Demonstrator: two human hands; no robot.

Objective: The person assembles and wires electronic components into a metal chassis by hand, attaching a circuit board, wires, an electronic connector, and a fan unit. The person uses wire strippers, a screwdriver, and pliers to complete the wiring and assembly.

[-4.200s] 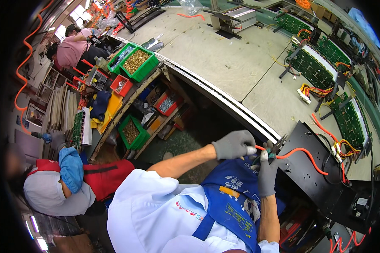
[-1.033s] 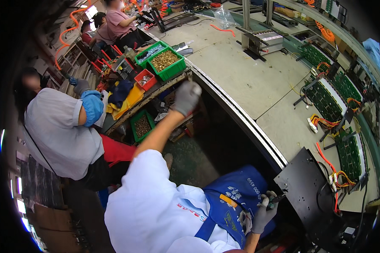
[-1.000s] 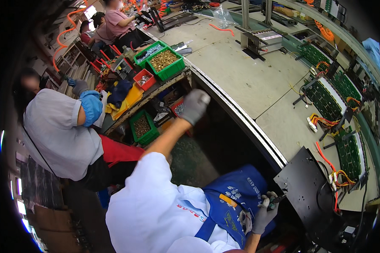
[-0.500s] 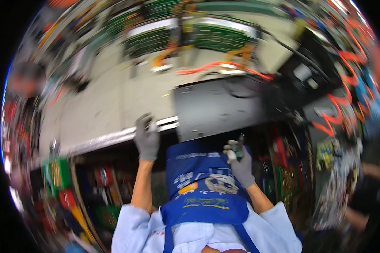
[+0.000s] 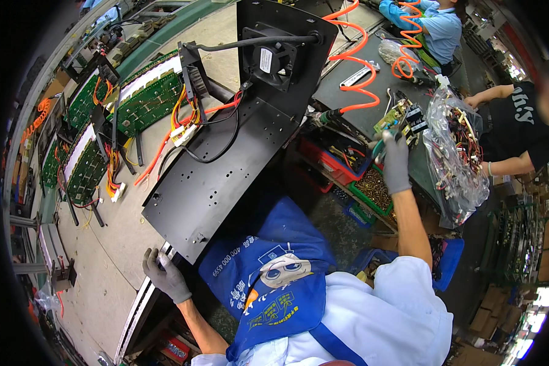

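My gloved left hand (image 5: 166, 277) is over the aluminium edge of the bench, its fingers apart and holding nothing. Just beyond it lies a black metal chassis panel (image 5: 210, 192), its near corner jutting past the bench edge. An upright black end plate of the panel carries a fan (image 5: 267, 64) and a thick black cable (image 5: 256, 41). My gloved right hand (image 5: 396, 161) reaches out to the right, closed around small green-handled pliers (image 5: 379, 150), whose jaws are hard to make out. Close by that hand is a small circuit board (image 5: 391, 120) with black parts, on the grey side table.
Green circuit boards (image 5: 146, 104) with wire bundles stand on the bench. A coiled orange air hose (image 5: 363, 73) hangs at the right. Below sit a red bin (image 5: 329, 163) and a bin of screws (image 5: 373, 188). A clear bag of wires (image 5: 451, 152) lies near a person in black (image 5: 518, 122).
My view has swung to the right. My right hand, with the pliers in it, has moved out toward the side table. My left hand stays near the bench edge, fingers now spread.
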